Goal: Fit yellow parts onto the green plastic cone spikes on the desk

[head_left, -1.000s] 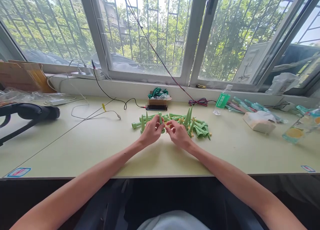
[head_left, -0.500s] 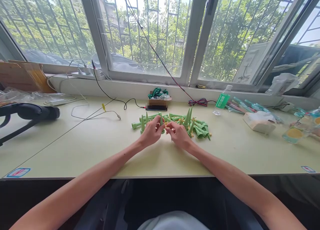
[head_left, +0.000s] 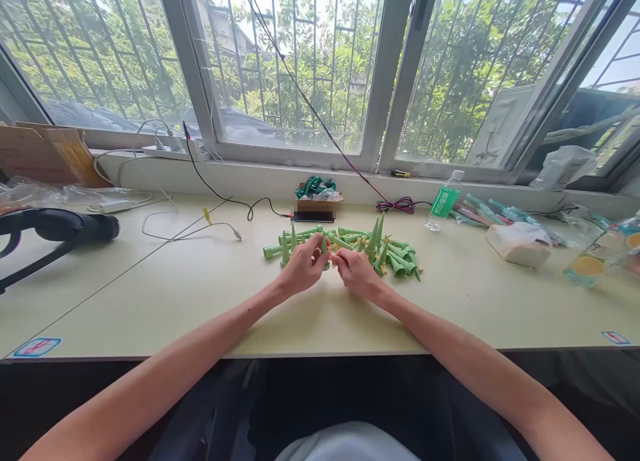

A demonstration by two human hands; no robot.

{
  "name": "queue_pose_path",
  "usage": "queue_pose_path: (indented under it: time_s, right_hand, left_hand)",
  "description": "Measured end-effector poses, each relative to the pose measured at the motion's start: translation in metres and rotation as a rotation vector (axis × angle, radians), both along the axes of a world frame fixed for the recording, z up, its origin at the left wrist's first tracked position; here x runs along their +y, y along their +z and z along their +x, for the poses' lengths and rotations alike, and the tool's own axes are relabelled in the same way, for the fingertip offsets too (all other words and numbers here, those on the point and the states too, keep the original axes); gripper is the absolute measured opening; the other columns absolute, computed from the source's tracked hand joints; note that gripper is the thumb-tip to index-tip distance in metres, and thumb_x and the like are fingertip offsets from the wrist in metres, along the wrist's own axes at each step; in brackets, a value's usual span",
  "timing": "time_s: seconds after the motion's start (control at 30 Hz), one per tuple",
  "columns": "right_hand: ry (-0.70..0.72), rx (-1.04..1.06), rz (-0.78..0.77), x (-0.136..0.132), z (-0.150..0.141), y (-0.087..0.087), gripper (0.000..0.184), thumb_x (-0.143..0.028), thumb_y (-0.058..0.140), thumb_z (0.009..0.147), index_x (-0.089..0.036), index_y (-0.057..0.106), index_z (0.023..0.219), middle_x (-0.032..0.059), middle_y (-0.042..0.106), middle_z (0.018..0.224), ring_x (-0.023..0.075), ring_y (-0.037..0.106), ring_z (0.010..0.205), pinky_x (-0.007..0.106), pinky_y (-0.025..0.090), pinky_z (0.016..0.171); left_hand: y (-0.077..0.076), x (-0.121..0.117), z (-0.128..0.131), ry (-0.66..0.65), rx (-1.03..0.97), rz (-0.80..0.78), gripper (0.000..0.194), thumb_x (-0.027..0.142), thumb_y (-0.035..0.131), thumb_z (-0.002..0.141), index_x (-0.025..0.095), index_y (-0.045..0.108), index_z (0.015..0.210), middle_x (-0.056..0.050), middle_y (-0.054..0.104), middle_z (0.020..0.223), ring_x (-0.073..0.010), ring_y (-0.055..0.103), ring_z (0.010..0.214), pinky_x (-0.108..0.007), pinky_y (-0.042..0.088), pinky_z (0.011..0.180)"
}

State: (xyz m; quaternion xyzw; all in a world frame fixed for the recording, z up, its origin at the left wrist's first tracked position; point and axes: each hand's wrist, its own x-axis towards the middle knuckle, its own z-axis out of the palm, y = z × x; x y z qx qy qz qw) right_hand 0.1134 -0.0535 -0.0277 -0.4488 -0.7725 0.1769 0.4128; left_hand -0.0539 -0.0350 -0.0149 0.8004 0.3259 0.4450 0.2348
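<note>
My left hand (head_left: 301, 267) is closed around a slim green plastic cone (head_left: 324, 241), which stands tip up between thumb and fingers. Close beside it, my right hand (head_left: 358, 273) pinches at the cone's right side, low down; whatever is between those fingertips is too small and covered to name. Behind and to the right of the hands lies a pile of green cones (head_left: 399, 265), some upright and some on their sides, with small yellow bits among them. Another upright green cone (head_left: 285, 249) stands just left of my left hand.
At the back are a phone (head_left: 313, 216) and a small box of green wrapping (head_left: 316, 189). A water bottle (head_left: 442, 204) and a tissue pack (head_left: 519, 243) stand right. Cables (head_left: 210, 223) and a black headset (head_left: 65, 226) lie left.
My right hand's fingers have curled in tighter and shifted slightly at the cone's side. My left hand keeps its grip on the cone in nearly the same place.
</note>
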Motion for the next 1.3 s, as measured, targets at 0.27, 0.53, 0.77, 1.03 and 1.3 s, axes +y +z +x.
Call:
queue_pose_path:
  time_s: [0.27,0.53,0.77,1.03,1.3]
  right_hand:
    - [-0.017,-0.041,0.061,0.0044,0.0015,-0.0033,0.037,-0.034,0.036,0.098,-0.021,0.047,0.065,-0.0004,0.053,0.057,0.0131,0.045,0.051,0.026,0.033,0.056]
    - [-0.028,-0.041,0.038,0.0043,0.0007,-0.0027,0.046,-0.042,0.033,0.100,-0.021,0.047,0.062,0.0010,0.056,0.058,0.0143,0.050,0.054,0.027,0.035,0.058]
    - [-0.029,0.012,-0.044,0.0015,-0.0007,-0.0015,0.029,-0.047,0.043,0.096,-0.021,0.054,0.089,-0.0016,0.057,0.057,0.0151,0.051,0.050,0.026,0.036,0.053]
    - [0.072,0.029,-0.044,0.0003,-0.0002,-0.0002,0.017,-0.036,0.047,0.094,-0.019,0.052,0.096,0.0000,0.062,0.067,0.0142,0.054,0.054,0.026,0.041,0.057]
    - [0.056,0.010,-0.047,-0.0002,-0.0001,0.0004,0.029,-0.036,0.039,0.099,-0.021,0.048,0.076,-0.0007,0.063,0.060,0.0111,0.050,0.044,0.025,0.041,0.057]
  left_hand:
    - [0.0011,-0.0003,0.0006,0.000,-0.016,-0.005,0.011,0.027,0.052,0.089,0.019,0.045,0.088,-0.002,0.056,0.087,-0.0078,0.054,0.060,-0.017,0.040,0.045]
    - [0.0002,0.0005,0.0004,0.008,-0.009,0.007,0.010,0.027,0.051,0.090,0.019,0.045,0.090,0.000,0.055,0.081,-0.0082,0.053,0.058,-0.017,0.040,0.044]
    - [0.0019,0.0017,0.0002,0.058,0.003,0.019,0.009,0.026,0.051,0.090,0.020,0.048,0.095,0.000,0.057,0.076,-0.0105,0.057,0.059,-0.019,0.043,0.046]
    - [0.0017,0.0018,0.0002,0.071,0.012,0.029,0.011,0.030,0.050,0.091,0.019,0.049,0.096,0.000,0.057,0.074,-0.0115,0.059,0.060,-0.020,0.045,0.049]
    - [0.0026,-0.0009,0.0009,0.047,0.003,0.024,0.023,0.041,0.045,0.095,0.019,0.048,0.089,0.000,0.058,0.074,-0.0101,0.055,0.058,-0.020,0.043,0.049]
